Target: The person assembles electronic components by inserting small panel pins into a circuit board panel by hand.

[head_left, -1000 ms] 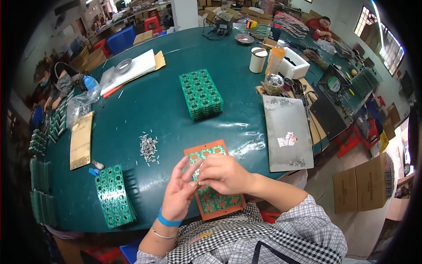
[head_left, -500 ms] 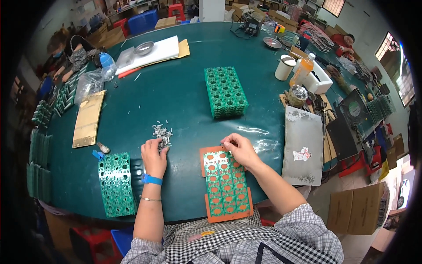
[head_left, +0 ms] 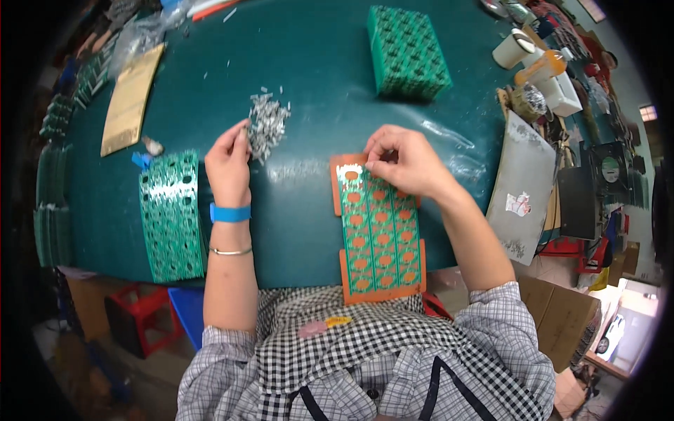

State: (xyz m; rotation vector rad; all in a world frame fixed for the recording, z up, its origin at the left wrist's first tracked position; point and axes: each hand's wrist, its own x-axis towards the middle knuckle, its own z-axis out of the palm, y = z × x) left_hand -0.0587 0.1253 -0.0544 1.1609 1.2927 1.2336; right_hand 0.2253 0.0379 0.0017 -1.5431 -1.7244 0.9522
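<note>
At the left edge of a pile of small silver cylindrical parts, my left hand has thumb and fingertips pressed together; whatever they hold is too small to make out. My right hand is closed in a pinch over the top of a green circuit board panel, and its fingertips hide what is between them. That panel, with rows of oval openings, lies on an orange plate at the table's near edge. Left of my left forearm sits a curved stack of similar green panels.
A tall stack of green panels stands farther back on the green table. A wooden board lies at the left. On the right are a grey metal sheet, a white canister and an orange bottle.
The view has tilted down. My left hand has drawn to the pile's left side, its fingers now pinched. My right hand remains at the panel's top, its fingers shifted slightly onto it.
</note>
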